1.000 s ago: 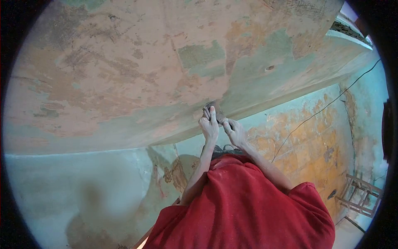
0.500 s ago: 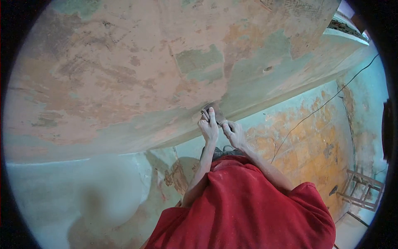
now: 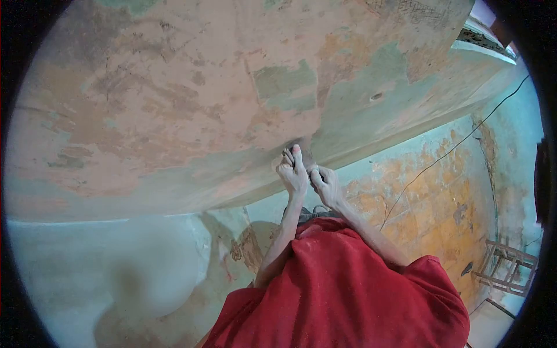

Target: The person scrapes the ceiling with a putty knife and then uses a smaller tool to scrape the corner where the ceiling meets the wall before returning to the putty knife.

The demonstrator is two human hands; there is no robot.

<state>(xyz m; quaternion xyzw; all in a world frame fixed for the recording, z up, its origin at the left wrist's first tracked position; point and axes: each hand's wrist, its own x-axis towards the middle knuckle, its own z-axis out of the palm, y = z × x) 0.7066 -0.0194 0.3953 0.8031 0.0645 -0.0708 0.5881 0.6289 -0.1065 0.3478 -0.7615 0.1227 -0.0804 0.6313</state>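
A dark flat tool (image 3: pixel 297 142), mostly covered by my fingers, is pressed against a patchy pink and green plastered surface (image 3: pixel 203 104). My left hand (image 3: pixel 293 172) is closed round it, thumb stretched along the top. Just to the right, my right hand (image 3: pixel 326 187) is closed with its fingers curled at the tool's lower end. The exact kind of tool cannot be made out. A smudged, greyish patch of the surface shows around the fingertips.
A thin dark cable (image 3: pixel 432 164) runs slantwise at the right, across a wall with peeling orange and pale paint (image 3: pixel 429 203). A wooden stool (image 3: pixel 506 268) stands at the far right. My red shirt (image 3: pixel 354 284) fills the lower middle.
Both hands have shifted very slightly upward along the surface with the tool. The view has tilted a little; the grip looks the same.
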